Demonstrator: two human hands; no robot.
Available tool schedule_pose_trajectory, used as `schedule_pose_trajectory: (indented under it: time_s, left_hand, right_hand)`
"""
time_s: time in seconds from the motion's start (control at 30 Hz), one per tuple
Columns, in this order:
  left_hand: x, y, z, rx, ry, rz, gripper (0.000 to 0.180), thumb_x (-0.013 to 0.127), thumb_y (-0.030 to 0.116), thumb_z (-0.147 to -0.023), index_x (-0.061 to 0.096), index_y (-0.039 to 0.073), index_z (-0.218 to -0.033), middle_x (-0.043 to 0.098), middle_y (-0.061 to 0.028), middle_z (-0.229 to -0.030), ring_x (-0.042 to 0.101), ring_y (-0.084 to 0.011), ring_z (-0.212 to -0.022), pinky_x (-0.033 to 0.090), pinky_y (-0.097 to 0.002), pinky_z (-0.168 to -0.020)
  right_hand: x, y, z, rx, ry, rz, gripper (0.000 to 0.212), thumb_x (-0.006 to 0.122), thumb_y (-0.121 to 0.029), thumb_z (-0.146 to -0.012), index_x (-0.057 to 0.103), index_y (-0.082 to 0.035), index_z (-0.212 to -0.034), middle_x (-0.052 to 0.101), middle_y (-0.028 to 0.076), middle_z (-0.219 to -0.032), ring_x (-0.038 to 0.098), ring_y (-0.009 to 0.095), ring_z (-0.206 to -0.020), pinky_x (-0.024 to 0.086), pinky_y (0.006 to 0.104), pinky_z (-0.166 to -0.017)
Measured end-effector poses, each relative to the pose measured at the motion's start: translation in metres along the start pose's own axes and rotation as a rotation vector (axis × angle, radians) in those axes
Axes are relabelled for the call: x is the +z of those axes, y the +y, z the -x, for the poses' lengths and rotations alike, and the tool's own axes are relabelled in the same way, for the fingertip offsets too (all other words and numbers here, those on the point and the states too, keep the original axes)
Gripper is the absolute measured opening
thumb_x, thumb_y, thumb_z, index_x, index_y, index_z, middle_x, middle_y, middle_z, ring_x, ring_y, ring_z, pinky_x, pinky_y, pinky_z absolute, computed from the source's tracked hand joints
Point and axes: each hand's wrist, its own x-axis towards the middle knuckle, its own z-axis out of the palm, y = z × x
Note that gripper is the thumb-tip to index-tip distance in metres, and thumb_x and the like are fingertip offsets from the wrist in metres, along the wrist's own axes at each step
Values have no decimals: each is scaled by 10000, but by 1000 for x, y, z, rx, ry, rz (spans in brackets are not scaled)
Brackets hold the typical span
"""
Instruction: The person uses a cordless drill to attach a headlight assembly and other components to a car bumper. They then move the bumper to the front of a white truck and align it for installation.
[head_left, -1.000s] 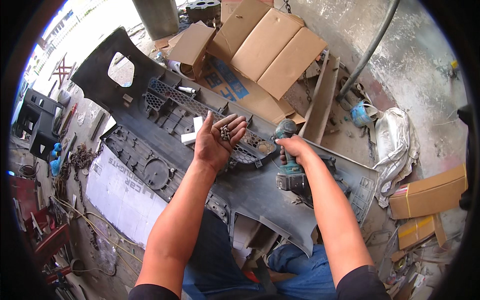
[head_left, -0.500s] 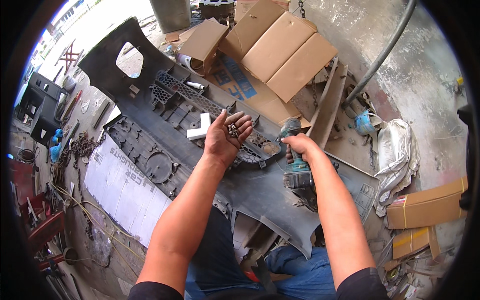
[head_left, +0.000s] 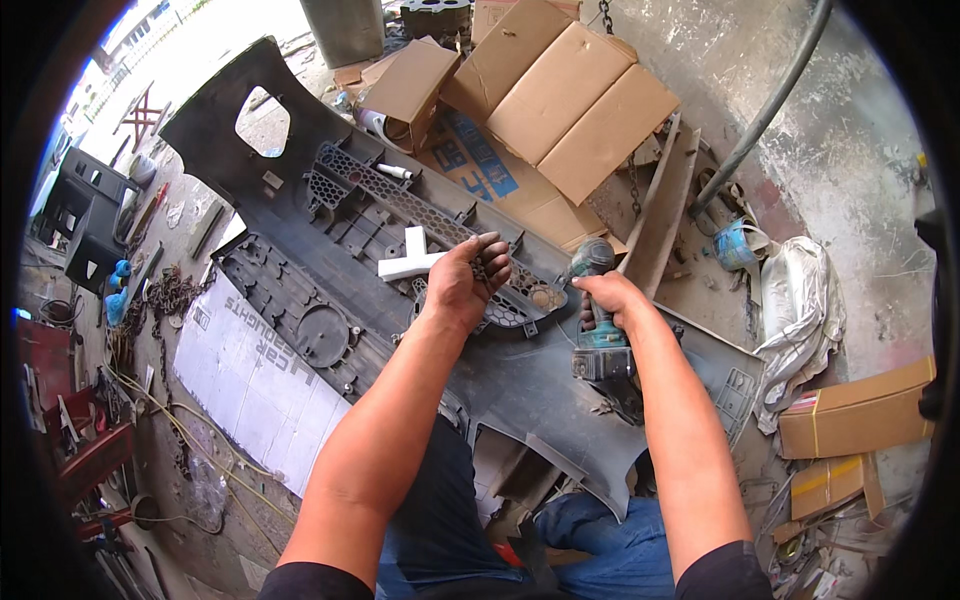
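Left hand [head_left: 468, 285]: small metal fasteners were shown on an open palm half a second ago; fingers are now curled inward, fasteners hidden, presumably still held
Meaning: loose pieces judged better kept from spilling
Cordless drill [head_left: 600, 335]: gripped by the right hand [head_left: 618, 297], fingers wrapped around its handle; hardly shifted
Bumper cover [head_left: 530, 385]: laid inner side up beneath both hands, crossed by a honeycomb grille strip [head_left: 410, 195]
White L-shaped block [head_left: 407, 267]: seen just beside left hand; contact cannot be told
Edges: far rim neared by drill head; metal channel [head_left: 665, 210] and cardboard box [head_left: 560, 90] lie beyond
Open room: smooth panel left bare between forearms
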Motion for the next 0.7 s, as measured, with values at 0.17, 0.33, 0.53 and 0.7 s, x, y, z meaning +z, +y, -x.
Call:
schedule_pose_trajectory:
  time_s: [0.17,0.33,0.53,0.7]
  left_hand:
    - [3,-7,-2,-5,50,-61,318,461,142,-1137,607,-39,-1354,746,-134,-1050,732,-233,-841,656,-377,-772]
    - [5,-15,-8,-36,84,-157,319,490,104,-1097,619,-29,-1356,723,-92,-990,700,-200,-803,628,-356,-748]
    - [-2,-34,-25,-148,126,-247,308,479,112,-1079,650,-1,-1308,630,-3,-872,572,-144,-732,491,-303,-674]
    - [-12,-58,-41,-272,221,-380,158,679,213,-1042,751,80,-997,581,23,-783,522,-131,-670,458,-290,-619]
  right_hand:
    - [-3,7,4,-9,0,-38,349,764,-272,-1008,606,37,-976,646,127,-814,699,292,-634,621,467,-554]
    - [-8,16,13,-8,-17,-146,330,767,-286,-1012,601,-9,-942,637,102,-771,697,267,-631,616,446,-551]
    - [-21,20,43,-53,-62,-236,306,771,-294,-1019,617,-38,-955,629,61,-754,663,212,-604,606,420,-548]
    - [-52,16,89,-116,-207,-319,266,708,-291,-1054,661,-31,-1027,669,75,-749,653,202,-583,579,384,-560]
